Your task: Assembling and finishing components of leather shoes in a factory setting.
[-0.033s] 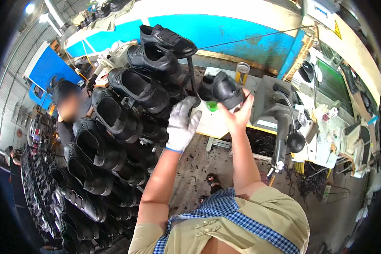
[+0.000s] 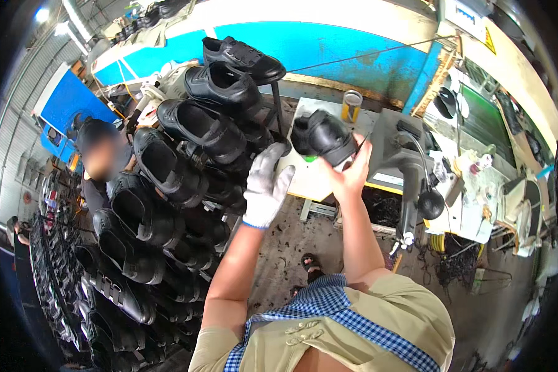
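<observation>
At upper centre, my bare right hand (image 2: pixel 348 175) clasps a smooth, rounded black shoe (image 2: pixel 326 139) above the white desk (image 2: pixel 305 187); my fabric-gloved left hand (image 2: pixel 269 183) has parted fingers. A cylindrical tin (image 2: pixel 351 108) hides its contents.

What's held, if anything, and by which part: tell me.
The right hand grips a black shoe by its near end; the gloved left hand holds nothing visible.
</observation>
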Demonstrator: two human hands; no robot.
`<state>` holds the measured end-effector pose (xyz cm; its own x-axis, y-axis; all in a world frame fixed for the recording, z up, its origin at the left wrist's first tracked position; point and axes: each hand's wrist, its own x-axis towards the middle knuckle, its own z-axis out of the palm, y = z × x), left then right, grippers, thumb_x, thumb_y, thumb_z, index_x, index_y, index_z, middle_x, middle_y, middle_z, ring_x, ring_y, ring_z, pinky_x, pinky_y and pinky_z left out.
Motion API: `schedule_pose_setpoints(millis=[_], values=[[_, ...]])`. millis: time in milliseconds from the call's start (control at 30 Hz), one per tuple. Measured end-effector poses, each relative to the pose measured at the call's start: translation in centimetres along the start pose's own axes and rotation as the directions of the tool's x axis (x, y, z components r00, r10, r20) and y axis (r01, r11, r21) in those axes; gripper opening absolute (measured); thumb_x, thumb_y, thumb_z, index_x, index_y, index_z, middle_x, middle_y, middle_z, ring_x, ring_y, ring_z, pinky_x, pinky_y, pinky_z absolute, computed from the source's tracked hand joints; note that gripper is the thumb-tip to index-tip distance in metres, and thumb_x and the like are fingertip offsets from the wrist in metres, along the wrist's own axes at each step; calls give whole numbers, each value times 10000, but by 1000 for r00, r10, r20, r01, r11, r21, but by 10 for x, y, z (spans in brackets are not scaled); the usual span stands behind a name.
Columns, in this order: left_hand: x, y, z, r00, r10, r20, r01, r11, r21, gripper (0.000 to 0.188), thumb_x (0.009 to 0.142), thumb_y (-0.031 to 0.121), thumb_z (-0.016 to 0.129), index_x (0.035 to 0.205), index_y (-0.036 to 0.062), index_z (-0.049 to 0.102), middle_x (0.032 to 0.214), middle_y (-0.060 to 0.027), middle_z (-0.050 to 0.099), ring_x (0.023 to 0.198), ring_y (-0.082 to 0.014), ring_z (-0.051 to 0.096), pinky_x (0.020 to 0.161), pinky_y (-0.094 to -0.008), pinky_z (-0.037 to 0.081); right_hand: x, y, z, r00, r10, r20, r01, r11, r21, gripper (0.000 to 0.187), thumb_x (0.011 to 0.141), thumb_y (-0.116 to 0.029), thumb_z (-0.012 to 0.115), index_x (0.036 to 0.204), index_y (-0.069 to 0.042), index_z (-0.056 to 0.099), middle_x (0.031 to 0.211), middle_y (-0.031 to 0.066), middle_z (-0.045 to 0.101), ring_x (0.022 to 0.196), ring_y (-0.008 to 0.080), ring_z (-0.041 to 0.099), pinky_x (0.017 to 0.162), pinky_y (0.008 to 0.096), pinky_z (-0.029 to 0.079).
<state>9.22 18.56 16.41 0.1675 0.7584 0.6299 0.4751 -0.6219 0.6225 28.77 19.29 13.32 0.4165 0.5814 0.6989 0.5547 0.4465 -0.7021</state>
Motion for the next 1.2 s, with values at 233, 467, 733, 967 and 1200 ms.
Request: schedule_pose_setpoints(millis=[233, 467, 733, 967, 1200], values=[[-80, 52, -35, 687, -455, 567, 650, 36, -759, 646, 970, 556, 418, 1249, -6, 574, 1218, -151, 624, 1141, -243, 586, 1002, -379, 452, -38, -69, -79, 670, -127, 731, -92, 963, 252, 832, 603, -247, 847, 1305, -46, 449, 1172, 128, 528, 1040, 270, 583, 861, 360, 486], [-127, 80, -69, 559, -502, 660, 630, -261, -732, 480, 934, 313, 554, 1265, -34, 537, 1216, -160, 631, 1087, -249, 632, 952, -394, 511, -65, -99, -84, 491, -151, 858, -206, 937, 283, 819, 713, -260, 860, 1372, -17, 439, 1213, 89, 548, 1118, 153, 536, 958, 297, 435], [-172, 127, -72, 713, -596, 369, 588, 223, -777, 492, 904, 278, 658, 1304, 27, 519, 1212, -75, 610, 1084, -191, 598, 946, -343, 492, -86, -147, -85, 763, -270, 588, 1, 909, 416, 500, 808, -216, 793, 1190, 1, 555, 979, 47, 606, 584, 46, 470, 539, 199, 416], [-169, 130, -71, 615, -598, 513, 384, -341, -858, 510, 955, 407, 541, 1322, 55, 511, 1259, -120, 606, 1130, -241, 601, 1006, -386, 474, -92, -168, -75, 776, -172, 607, 57, 977, 203, 199, 916, -93, 606, 1091, 0, 617, 928, 134, 687, 736, 196, 664, 684, 284, 510], [-169, 134, -77, 757, -637, 150, 273, 100, -957, 426, 938, 250, 617, 1307, 56, 528, 1226, -76, 611, 1107, -190, 595, 981, -350, 465, -100, -153, -112, 747, -224, 627, 29, 952, 306, 356, 935, -68, 577, 1289, -38, 549, 897, 118, 524, 711, 224, 544, 654, 278, 454]])
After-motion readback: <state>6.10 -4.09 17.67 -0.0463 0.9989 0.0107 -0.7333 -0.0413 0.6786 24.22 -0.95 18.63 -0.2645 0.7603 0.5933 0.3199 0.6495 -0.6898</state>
